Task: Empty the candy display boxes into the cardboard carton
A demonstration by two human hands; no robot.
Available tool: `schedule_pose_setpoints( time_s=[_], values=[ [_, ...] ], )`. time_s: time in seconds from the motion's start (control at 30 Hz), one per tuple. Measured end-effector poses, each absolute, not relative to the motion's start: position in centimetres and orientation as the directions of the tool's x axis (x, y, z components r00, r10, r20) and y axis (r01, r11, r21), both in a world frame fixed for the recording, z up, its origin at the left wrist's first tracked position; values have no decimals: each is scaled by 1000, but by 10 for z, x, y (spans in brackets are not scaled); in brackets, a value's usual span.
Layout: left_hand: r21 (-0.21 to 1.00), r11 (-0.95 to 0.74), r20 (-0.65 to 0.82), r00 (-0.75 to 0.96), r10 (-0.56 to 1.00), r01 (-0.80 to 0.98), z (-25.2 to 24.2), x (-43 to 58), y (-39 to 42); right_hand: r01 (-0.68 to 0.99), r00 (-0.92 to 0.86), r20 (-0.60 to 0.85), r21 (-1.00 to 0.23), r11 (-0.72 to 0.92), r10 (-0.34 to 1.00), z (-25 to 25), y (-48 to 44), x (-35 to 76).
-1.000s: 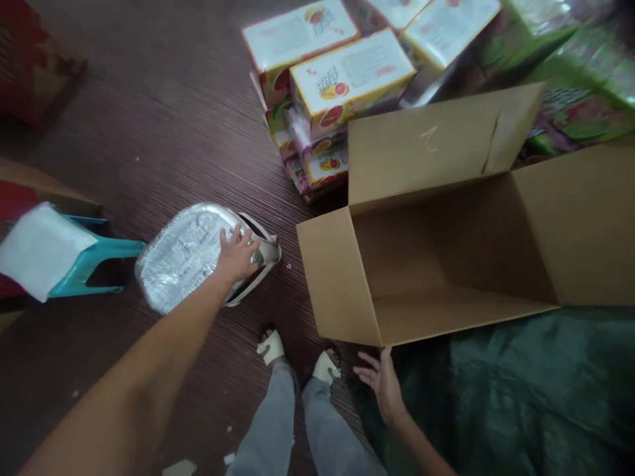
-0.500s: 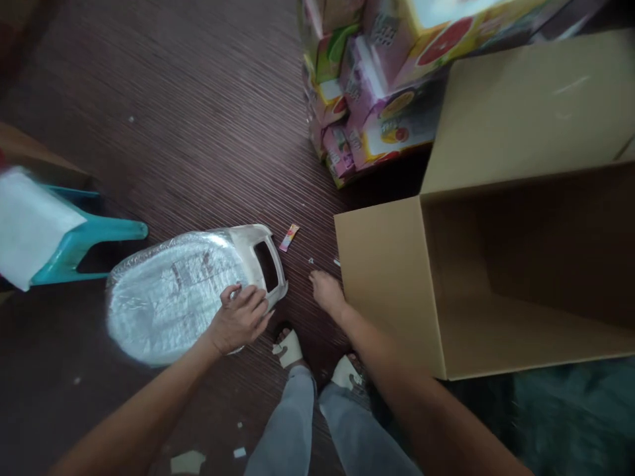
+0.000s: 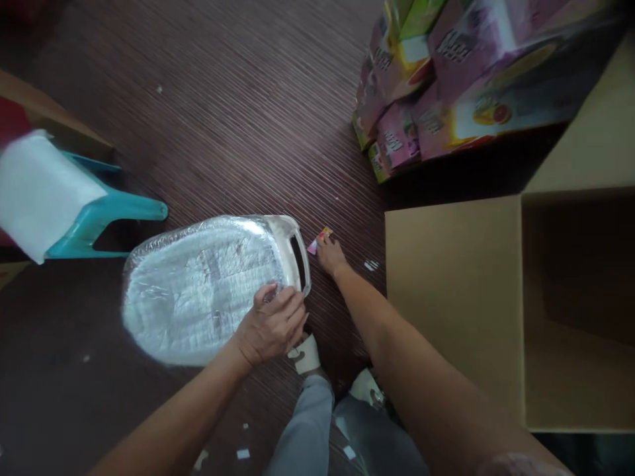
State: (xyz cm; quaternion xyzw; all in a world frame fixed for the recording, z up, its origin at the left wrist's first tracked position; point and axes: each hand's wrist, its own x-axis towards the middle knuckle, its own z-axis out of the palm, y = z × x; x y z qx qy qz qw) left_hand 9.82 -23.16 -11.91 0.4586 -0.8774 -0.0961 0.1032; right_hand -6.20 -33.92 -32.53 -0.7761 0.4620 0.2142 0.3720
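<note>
Down on the floor, my right hand (image 3: pixel 331 256) has its fingers closed at a small pink-and-yellow sachet (image 3: pixel 321 237); part of the sachet is hidden by the fingers. My left hand (image 3: pixel 275 320) is curled over the near edge of a white, oval, plastic-wrapped seat (image 3: pixel 198 297), close to its handle end. Something small and dark shows between that thumb and forefinger, too unclear to name. The seat's handle opening (image 3: pixel 300 260) faces the right hand.
An open cardboard box (image 3: pixel 454 284) stands on the right. Behind it are stacked pink and yellow cartons (image 3: pixel 397 135) in clear wrap. A teal stool (image 3: pixel 94 225) with a white cover (image 3: pixel 54 192) is at left. Paper scraps (image 3: pixel 243 454) lie by my feet.
My right hand has moved forward from bare floor to the sachet and closed on it. My left hand remains at the seat's edge. The camera view has shifted.
</note>
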Motion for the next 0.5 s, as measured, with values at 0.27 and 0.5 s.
schedule_pose_setpoints(
  time_s=[0.27, 0.5],
  values=[
    [280, 540, 101, -535, -838, -793, -124, 99, -227, -939, 317, -731, -332, -90, -604, -238, -206, -92],
    [134, 513, 23, -515, -857, -848, -116, 85, -221, -813, 193, -375, -579, 67, -907, -86, -121, -159]
  ],
)
